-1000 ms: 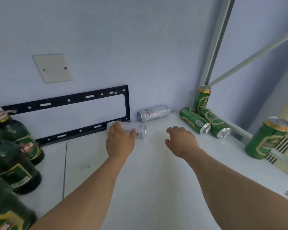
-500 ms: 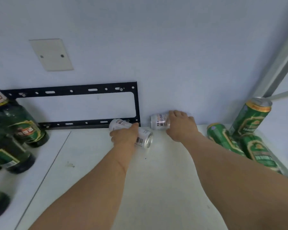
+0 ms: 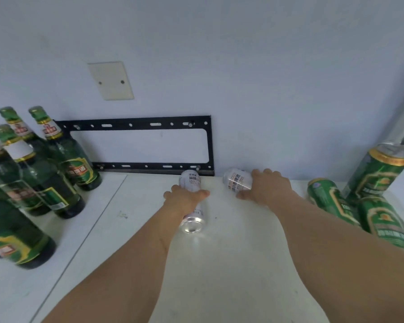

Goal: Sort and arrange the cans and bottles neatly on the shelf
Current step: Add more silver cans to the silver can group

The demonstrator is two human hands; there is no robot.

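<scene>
White shelf top point(image 3: 231, 276) against a pale blue wall, black metal bracket point(image 3: 135, 145) fixed low on it.

Just below the bracket's right end, left hand point(image 3: 184, 201) wrapped over a lying white-and-silver can point(image 3: 191, 201), base toward the camera. Right of the bracket, right hand point(image 3: 266, 190) closed round a second white can point(image 3: 237, 180) at the wall. Left of the bracket, upright green glass bottles point(image 3: 44, 173). Far right of it, green cans point(image 3: 359, 201), one standing, two lying.
</scene>
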